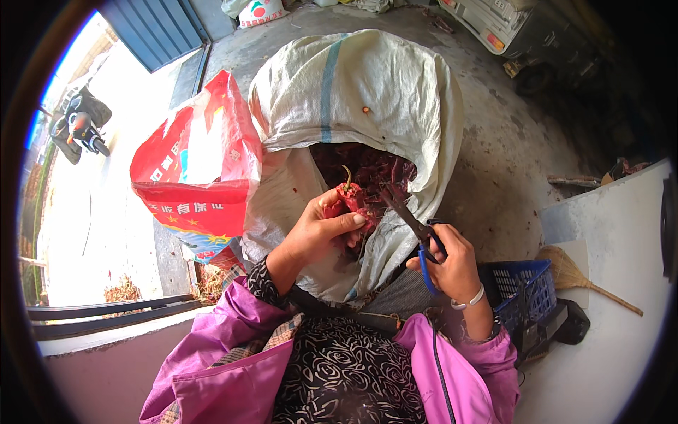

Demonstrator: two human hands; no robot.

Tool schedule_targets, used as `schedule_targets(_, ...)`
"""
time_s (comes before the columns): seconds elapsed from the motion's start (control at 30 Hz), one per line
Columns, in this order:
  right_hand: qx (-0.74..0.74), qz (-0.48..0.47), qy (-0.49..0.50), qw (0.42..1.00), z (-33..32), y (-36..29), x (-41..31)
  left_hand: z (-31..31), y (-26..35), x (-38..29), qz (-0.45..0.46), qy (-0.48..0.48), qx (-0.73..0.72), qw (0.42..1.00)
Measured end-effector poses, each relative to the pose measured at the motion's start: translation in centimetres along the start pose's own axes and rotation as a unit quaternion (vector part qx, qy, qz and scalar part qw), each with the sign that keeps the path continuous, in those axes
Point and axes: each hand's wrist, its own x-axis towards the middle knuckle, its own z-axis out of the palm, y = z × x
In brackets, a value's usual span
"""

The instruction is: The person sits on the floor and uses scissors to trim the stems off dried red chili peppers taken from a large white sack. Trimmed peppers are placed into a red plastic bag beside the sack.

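My left hand [326, 225] grips a dried red chili pepper [350, 197], its pale curved stem pointing up; whether more peppers sit in the fingers I cannot tell. Scissors [408, 214] with blue and black handles are in my right hand [450, 259], their dark blades pointing up and left, just right of the pepper. Both hands are over the mouth of a large white woven sack [386, 85] with a blue stripe. Dark red dried chilies [365, 159] fill the opening. Left of it stands a red printed plastic bag [196, 196], its mouth open.
A blue plastic basket [524, 286] is at my right, near a straw broom [569, 270] by the white wall. A vehicle [529, 37] is parked at the upper right. Beyond the blue metal door [156, 32] stands a motorbike [82, 127] outside. Another printed sack [262, 13] lies at the back.
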Motion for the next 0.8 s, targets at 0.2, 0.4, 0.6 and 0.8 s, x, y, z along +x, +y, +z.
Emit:
schedule_targets(0.2,-0.02,-0.009,-0.024,0.999,-0.1,0.0,0.0,0.0,1.0,-0.8,-0.026,-0.055,0.057,0.997)
schedule_targets(0.4,-0.039,-0.03,-0.032,0.998,-0.6,-0.4,-0.7,-0.8,1.1,-0.8,0.023,-0.036,0.111,0.993)
schedule_targets(0.6,-0.119,-0.034,-0.06,0.99,-2.2,-1.5,-1.2,-1.3,0.7,-0.8,0.096,0.002,0.138,0.986)
schedule_targets(0.8,-0.143,-0.041,-0.044,0.988,-2.5,-2.1,-0.7,-1.5,0.9,-0.9,0.117,0.018,0.169,0.979)
